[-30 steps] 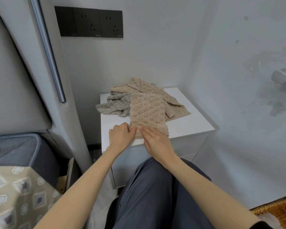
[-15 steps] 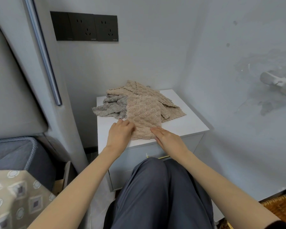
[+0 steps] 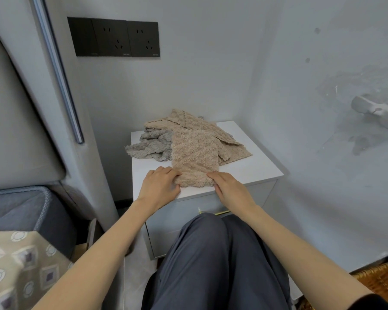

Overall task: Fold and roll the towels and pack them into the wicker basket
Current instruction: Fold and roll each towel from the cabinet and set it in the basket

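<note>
A folded beige towel [image 3: 194,151] lies as a long strip on the white nightstand [image 3: 253,168], its near end bunched into a small roll. My left hand [image 3: 159,186] grips the left corner of that near end, and my right hand [image 3: 231,190] grips the right corner, fingers curled onto the fabric. Behind the strip lie a crumpled grey towel [image 3: 147,146] and another loose beige towel [image 3: 202,125]. Only a corner of the wicker basket [image 3: 381,281] shows on the floor at the bottom right.
The nightstand sits in a corner between grey walls, with black sockets [image 3: 113,36] above it. A padded headboard and bed [image 3: 16,211] stand to the left. My knees in dark trousers [image 3: 211,253] are just in front of the drawer.
My hands moved from lying flat on the towel's near end to its two corners, and the near edge has curled up into a small roll.
</note>
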